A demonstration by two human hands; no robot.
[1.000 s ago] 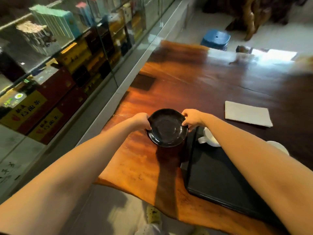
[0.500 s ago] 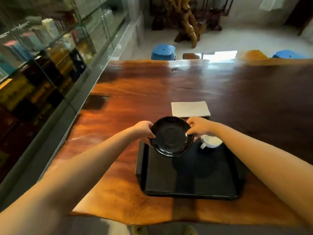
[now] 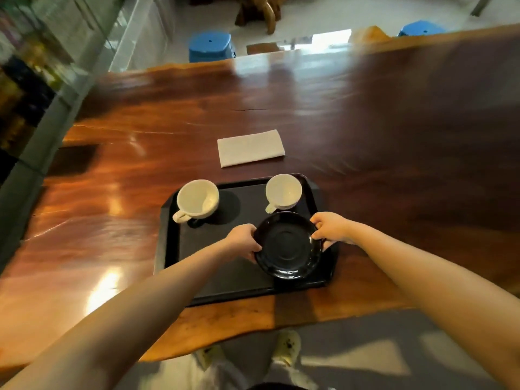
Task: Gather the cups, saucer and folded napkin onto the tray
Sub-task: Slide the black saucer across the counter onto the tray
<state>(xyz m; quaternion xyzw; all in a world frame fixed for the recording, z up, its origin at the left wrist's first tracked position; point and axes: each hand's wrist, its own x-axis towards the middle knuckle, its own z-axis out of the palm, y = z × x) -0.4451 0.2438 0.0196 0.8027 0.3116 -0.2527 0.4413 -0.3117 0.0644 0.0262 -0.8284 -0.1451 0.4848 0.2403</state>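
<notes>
I hold a glossy black saucer (image 3: 287,244) by its rim, my left hand (image 3: 244,240) on its left edge and my right hand (image 3: 332,228) on its right edge. It is over the right near part of a black tray (image 3: 222,274); I cannot tell whether it touches the tray. Two white cups stand on the tray's far side: one at the left (image 3: 197,199), one at the right (image 3: 283,191), just beyond the saucer. A folded white napkin (image 3: 250,147) lies flat on the table beyond the tray.
The tray rests near the front edge of a long polished wooden table (image 3: 140,170). A glass display cabinet (image 3: 31,80) runs along the left. Two blue stools, one (image 3: 211,46) and another (image 3: 420,28), stand past the far edge.
The saucer has moved right and toward me, from over the bare table left of the tray to over the tray's right near part. Both hands kept their grip. My view swung right and down.
</notes>
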